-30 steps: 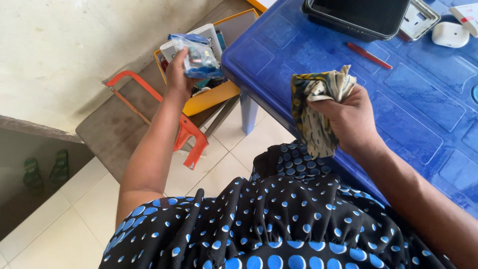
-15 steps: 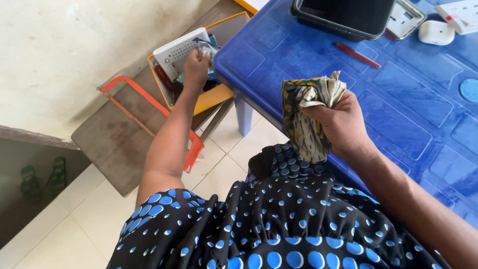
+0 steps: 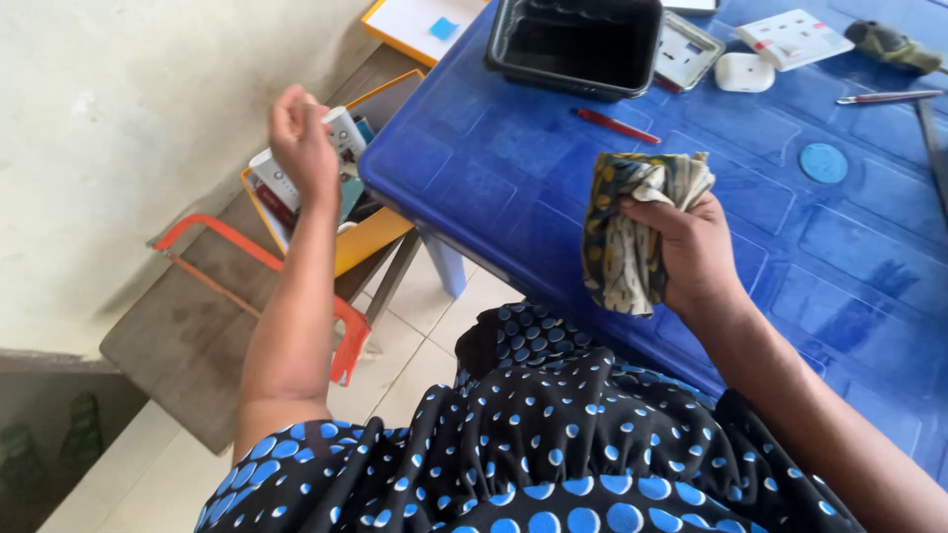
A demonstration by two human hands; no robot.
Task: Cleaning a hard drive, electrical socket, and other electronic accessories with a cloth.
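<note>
**Left hand lifts from the box, cloth stays gripped**

Lifted since half a second ago, the left hand (image 3: 301,138) now hangs loosely curled over the yellow box (image 3: 370,237) at ten o'clock, gripping nothing I can see. Right hand (image 3: 691,252) stays clamped on the patterned cloth (image 3: 627,232), above the blue table (image 3: 553,188), centre.

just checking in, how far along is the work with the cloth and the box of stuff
Done: nothing shows as finished. In hand: the right hand grips a bunched patterned cloth over the blue table; the left hand is raised over the yellow box, seemingly empty. Left: white socket plates lie untouched.
</note>
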